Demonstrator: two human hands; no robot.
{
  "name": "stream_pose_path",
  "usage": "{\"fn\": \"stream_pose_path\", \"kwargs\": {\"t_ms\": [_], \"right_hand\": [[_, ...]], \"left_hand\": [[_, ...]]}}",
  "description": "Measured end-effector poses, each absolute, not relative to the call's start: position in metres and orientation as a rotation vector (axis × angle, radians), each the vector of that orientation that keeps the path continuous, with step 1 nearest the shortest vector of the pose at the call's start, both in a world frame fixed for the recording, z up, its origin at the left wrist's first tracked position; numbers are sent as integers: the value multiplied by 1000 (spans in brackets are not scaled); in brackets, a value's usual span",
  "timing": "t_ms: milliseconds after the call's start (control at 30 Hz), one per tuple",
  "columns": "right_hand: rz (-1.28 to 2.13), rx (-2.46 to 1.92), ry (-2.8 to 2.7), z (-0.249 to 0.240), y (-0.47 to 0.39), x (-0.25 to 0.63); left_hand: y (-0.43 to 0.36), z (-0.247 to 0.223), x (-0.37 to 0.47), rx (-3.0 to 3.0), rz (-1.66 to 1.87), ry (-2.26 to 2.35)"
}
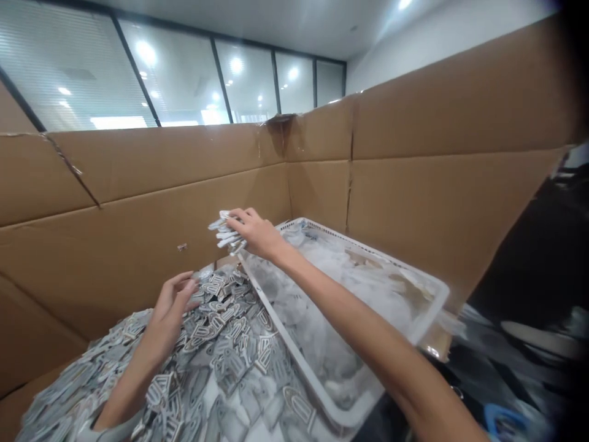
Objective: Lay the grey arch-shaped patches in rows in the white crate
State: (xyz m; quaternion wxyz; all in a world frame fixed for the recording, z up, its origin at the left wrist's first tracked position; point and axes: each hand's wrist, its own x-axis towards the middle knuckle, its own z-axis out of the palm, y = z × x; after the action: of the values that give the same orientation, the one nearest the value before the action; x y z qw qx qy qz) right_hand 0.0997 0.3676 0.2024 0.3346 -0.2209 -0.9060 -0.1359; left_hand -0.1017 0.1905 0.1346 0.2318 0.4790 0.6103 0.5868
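Note:
My right hand [257,233] is closed around a bunch of flat white-and-grey pieces [225,233], held in the air above the far left corner of a white plastic basket [280,325]. Lower and to the left, my left hand [170,301] has its fingers bent but apart, just over a pile of similar flat pieces [234,362]. Those pieces look arch-shaped with pale stripes, and many seem to sit in clear sleeves. A shiny clear scrap shows by the left fingertips; whether they touch it I cannot tell.
Crumpled translucent plastic bags [331,276] fill the basket. Tall cardboard walls [193,172] stand behind and to the right, meeting in a corner. At the lower right lies a blue-rimmed container [504,417], partly blurred. Glass partitions [179,73] rise beyond the cardboard.

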Motion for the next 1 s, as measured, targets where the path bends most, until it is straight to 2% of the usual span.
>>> {"fn": "stream_pose_path", "kwargs": {"t_ms": [233, 433, 700, 1000], "right_hand": [[-356, -702, -2468, 158, 437, 144], [-287, -732, -2652, 118, 490, 132], [51, -758, -2782, 60, 534, 97], [404, -1193, -2538, 57, 595, 134]], "left_hand": [[325, 112, -83, 1332, 1482, 1558], [408, 78, -84, 1473, 1560, 1612], [437, 56, -99, 1597, 1592, 1702], [430, 29, -93, 1778, 1445, 1690]]}}
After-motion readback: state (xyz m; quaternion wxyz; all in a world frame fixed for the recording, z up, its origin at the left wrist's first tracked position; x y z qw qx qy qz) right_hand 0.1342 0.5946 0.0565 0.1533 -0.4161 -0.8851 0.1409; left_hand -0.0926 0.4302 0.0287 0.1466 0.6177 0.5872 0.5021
